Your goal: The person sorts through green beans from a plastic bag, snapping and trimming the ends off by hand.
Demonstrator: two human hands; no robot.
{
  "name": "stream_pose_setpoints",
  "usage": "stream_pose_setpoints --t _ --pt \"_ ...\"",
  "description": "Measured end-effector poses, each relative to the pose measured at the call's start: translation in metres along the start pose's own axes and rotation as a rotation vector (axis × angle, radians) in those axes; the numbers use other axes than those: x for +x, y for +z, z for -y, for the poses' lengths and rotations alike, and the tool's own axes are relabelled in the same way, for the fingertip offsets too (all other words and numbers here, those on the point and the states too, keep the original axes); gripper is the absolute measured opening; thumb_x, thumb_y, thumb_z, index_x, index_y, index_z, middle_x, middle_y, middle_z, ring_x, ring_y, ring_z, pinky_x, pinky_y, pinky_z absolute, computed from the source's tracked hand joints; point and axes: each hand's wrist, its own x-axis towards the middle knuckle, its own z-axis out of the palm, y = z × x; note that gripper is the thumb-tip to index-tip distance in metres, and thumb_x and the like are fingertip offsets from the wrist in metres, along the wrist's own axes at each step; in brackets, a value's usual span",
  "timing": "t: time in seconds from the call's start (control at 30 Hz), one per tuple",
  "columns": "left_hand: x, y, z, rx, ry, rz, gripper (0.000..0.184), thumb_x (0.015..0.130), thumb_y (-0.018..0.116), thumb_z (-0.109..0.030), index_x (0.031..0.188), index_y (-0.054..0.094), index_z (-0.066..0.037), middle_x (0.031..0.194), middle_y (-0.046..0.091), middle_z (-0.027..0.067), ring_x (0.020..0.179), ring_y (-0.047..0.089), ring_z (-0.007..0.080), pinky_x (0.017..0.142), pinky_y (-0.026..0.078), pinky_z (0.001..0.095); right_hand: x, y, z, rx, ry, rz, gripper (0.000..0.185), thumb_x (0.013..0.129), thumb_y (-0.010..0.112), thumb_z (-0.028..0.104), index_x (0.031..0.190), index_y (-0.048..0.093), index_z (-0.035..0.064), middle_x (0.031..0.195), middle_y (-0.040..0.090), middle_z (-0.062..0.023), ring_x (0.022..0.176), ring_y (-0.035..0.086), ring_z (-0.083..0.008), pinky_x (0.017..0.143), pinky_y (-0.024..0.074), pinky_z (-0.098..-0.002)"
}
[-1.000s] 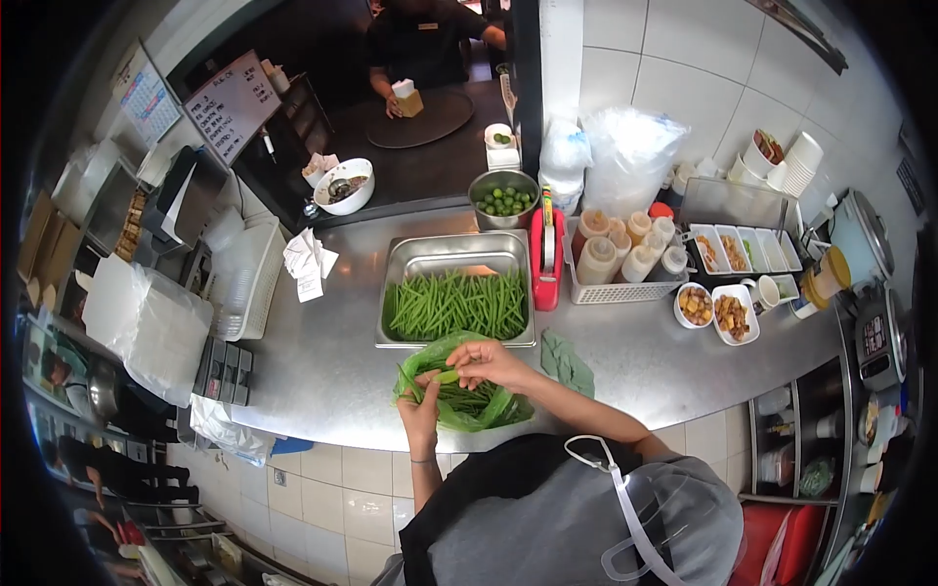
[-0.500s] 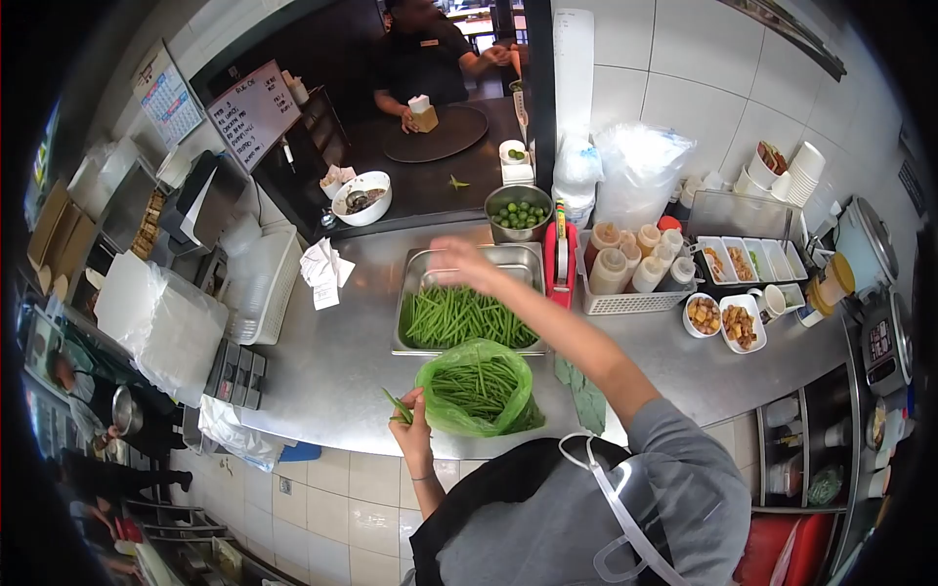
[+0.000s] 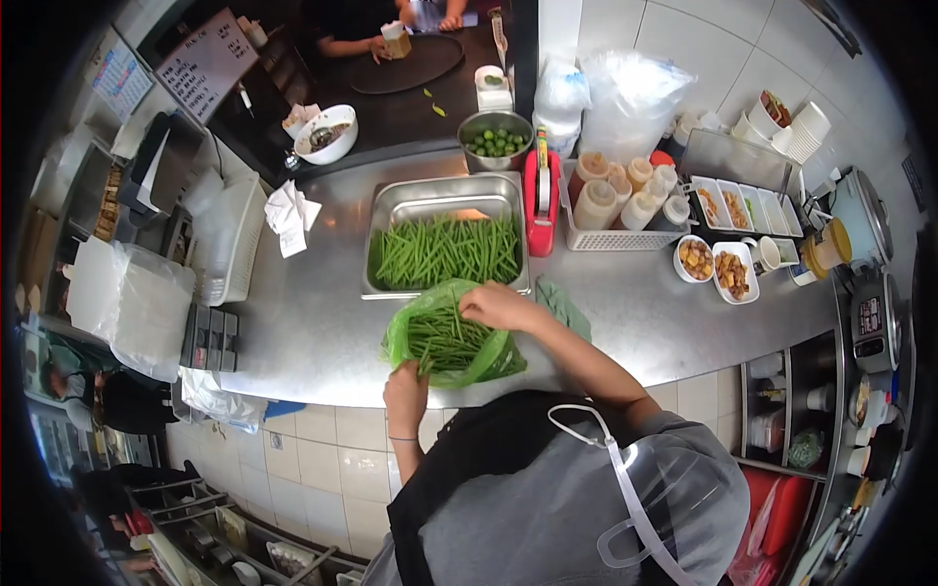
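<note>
A green plastic bag full of green beans sits at the front edge of the steel counter. My right hand reaches over its right rim, fingers bent down onto the beans; what lies under the fingertips is hidden. My left hand is closed at the bag's near left rim, with green bean ends showing just above its fingers. Directly behind the bag stands a steel tray with a heap of green beans in its near part.
Right of the tray stand a red tape dispenser and a basket of sauce bottles. A bowl of limes is behind it. Crumpled paper slips lie left. A green cloth lies by the bag. Another person's hand is across the pass.
My right hand has come back from over the tray to the bag. My left hand has moved in against the bag's rim. The camera view has shifted, so the counter appears higher.
</note>
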Motion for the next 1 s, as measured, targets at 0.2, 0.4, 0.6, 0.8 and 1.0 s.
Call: stream_pose_setpoints --t 0.2,0.4,0.6,0.8,1.0 --pt "0.002 -0.009 -0.004 -0.22 0.089 -0.083 0.017 0.083 0.062 -0.015 0.094 0.065 -0.003 0.085 0.061 0.016 0.075 0.059 0.0376 0.066 0.047 0.0431 -0.008 0.033 -0.01 -0.199 -0.073 -0.235 0.015 0.081 0.06 0.015 0.085 0.066 0.0014 0.08 0.065 -0.0196 0.078 0.064 -0.0371 0.069 0.0512 -0.0437" --pt "0.026 0.006 -0.022 -0.341 0.143 -0.166 0.018 0.084 0.063 -0.011 0.099 0.066 -0.002 0.087 0.06 0.0169 0.078 0.059 0.0359 0.068 0.047 0.04 0.019 0.062 -0.009 -0.523 0.11 -0.42 0.027 0.076 0.068 0.023 0.085 0.06 -0.002 0.075 0.064 -0.0196 0.07 0.066 -0.0329 0.057 0.0528 -0.0403" --pt "0.036 0.022 -0.025 -0.424 0.171 -0.232 0.021 0.082 0.064 -0.011 0.1 0.064 0.001 0.087 0.06 0.0189 0.078 0.06 0.037 0.069 0.047 0.0397 0.01 0.056 -0.009 0.085 -0.298 -0.553 0.021 0.078 0.067 0.001 0.094 0.054 -0.0005 0.074 0.057 -0.0089 0.056 0.057 -0.0199 0.055 0.0473 -0.0306" --pt "0.032 0.022 -0.031 -0.667 0.079 -0.021 0.015 0.084 0.063 -0.01 0.093 0.063 0.003 0.075 0.059 0.0148 0.064 0.057 0.0231 0.061 0.044 0.0315 -0.014 0.029 0.03 0.705 -0.148 -0.358 0.014 0.083 0.062 -0.001 0.095 0.054 0.0012 0.069 0.054 -0.0012 0.059 0.057 -0.0078 0.054 0.0432 -0.0229" --pt "0.026 0.018 -0.032 -0.768 0.094 -0.09 0.014 0.084 0.066 -0.012 0.085 0.064 0.002 0.072 0.058 0.012 0.06 0.054 0.0178 0.057 0.042 0.0297 -0.017 0.023 0.018 0.721 -0.205 -0.332 0.011 0.086 0.061 0.004 0.094 0.056 0.0007 0.07 0.058 -0.0041 0.063 0.062 -0.0099 0.053 0.0447 -0.0239"
